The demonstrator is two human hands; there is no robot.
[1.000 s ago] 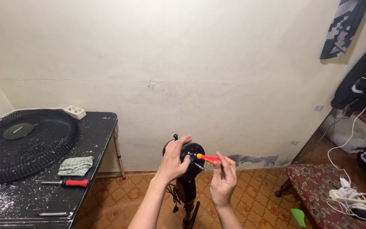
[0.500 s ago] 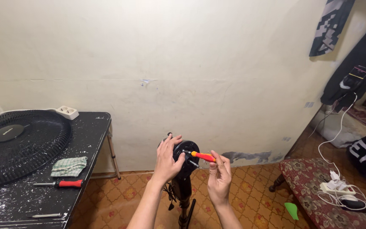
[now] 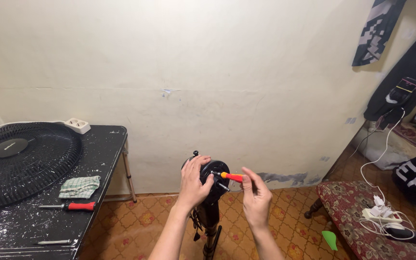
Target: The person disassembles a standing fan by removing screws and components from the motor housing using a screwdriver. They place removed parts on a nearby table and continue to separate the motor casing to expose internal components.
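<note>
A black fan motor head (image 3: 216,179) sits on top of a black stand pole (image 3: 209,226) in the middle of the view. My left hand (image 3: 193,183) wraps around its left side and holds it steady. My right hand (image 3: 254,197) grips a small screwdriver (image 3: 230,177) with an orange and yellow handle. Its metal tip rests against the front face of the motor head, beside the short shaft that sticks out.
A black table (image 3: 103,159) flecked with white stands at the left. On it lie a round black fan grille (image 3: 22,161), a checked cloth (image 3: 79,187), a red-handled screwdriver (image 3: 71,206), a thin metal rod (image 3: 54,242) and a white socket strip (image 3: 77,126). A patterned bench (image 3: 362,212) with chargers and cables stands at right.
Both hands stay on the motor head and the small screwdriver. My right hand's fingers have shifted slightly on the handle. The camera view has moved a little.
</note>
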